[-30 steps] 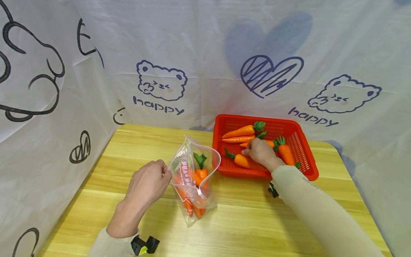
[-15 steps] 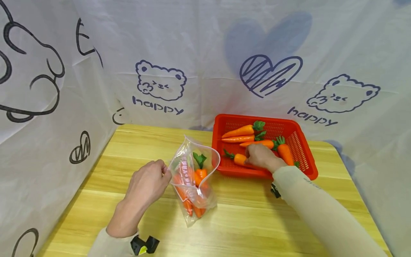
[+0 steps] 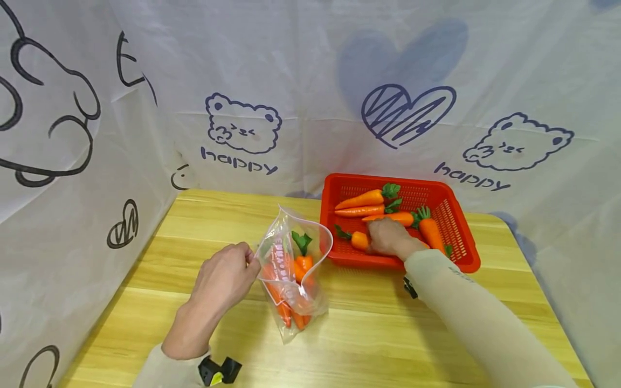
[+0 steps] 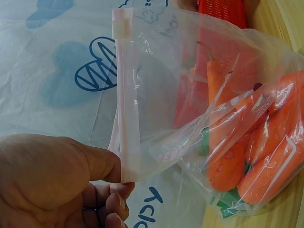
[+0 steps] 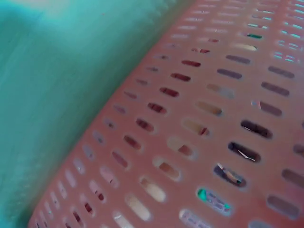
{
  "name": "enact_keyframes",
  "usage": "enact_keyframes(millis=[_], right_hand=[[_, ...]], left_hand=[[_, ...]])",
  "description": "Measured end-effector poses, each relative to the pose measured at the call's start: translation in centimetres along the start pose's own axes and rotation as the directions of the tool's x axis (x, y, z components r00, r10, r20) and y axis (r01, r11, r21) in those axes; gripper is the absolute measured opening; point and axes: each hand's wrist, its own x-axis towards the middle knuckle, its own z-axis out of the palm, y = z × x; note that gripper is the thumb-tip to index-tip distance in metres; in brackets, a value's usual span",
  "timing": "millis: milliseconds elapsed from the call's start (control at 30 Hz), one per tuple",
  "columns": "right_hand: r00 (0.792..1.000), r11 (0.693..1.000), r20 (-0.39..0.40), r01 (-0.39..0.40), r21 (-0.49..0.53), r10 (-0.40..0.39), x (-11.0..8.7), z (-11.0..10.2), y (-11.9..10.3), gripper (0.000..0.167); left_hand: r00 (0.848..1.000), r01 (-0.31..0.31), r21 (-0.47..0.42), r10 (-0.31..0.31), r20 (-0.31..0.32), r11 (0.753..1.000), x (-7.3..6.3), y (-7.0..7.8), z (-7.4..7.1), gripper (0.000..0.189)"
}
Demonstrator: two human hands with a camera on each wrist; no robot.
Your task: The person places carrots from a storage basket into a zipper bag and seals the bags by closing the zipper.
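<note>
My left hand (image 3: 224, 274) pinches the upper left edge of a clear zip bag (image 3: 317, 302) between thumb and fingers. The bag's mouth gapes, and several orange carrots (image 4: 225, 171) with green tops lie inside. At the front of the red basket, my right hand (image 3: 390, 237) grips a carrot (image 3: 359, 241) by its middle. That carrot's leafy end shows left of the hand and its middle is covered. The right wrist view has only the slotted basket wall (image 5: 190, 137) up close, with the hand and carrot out of sight.
The red basket (image 3: 463, 231) stands at the back right of the wooden table (image 3: 378, 334). Several other carrots lie in it, such as a pair at the back left (image 3: 361, 200) and one at the right (image 3: 430, 231). A printed white cloth (image 3: 315, 81) hangs behind.
My right hand has moved down from the middle carrots to the front one, which has shifted slightly left with it. The left hand and bag have stayed put.
</note>
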Motion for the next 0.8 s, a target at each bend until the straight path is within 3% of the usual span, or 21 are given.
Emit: enact_keyframes(millis=[133, 300, 533, 800], right_hand=[[1.0, 1.0, -0.013, -0.025, -0.009, 0.025, -0.2, 0.1, -0.3, 0.042], [0.994, 0.999, -0.093, -0.053, 0.011, 0.053, -1.0, -0.7, 0.0, 0.059], [0.967, 0.995, -0.235, -0.086, 0.048, 0.095, -3.1, -2.8, 0.8, 0.06], [0.946, 0.988, -0.29, -0.124, 0.097, 0.147, -5.9, -5.7, 0.9, 0.055]], left_hand=[[1.0, 0.0, 0.0, 0.0, 0.005, 1.0, 0.0, 0.0, 0.0, 0.016], [1.0, 0.001, -0.002, -0.001, 0.004, 1.0, 0.0, 0.0, -0.1, 0.017], [1.0, 0.011, -0.001, -0.011, 0.01, 1.0, -0.2, 0.0, 0.0, 0.017], [1.0, 0.007, -0.008, -0.007, 0.002, 1.0, 0.0, 0.3, 0.0, 0.017]])
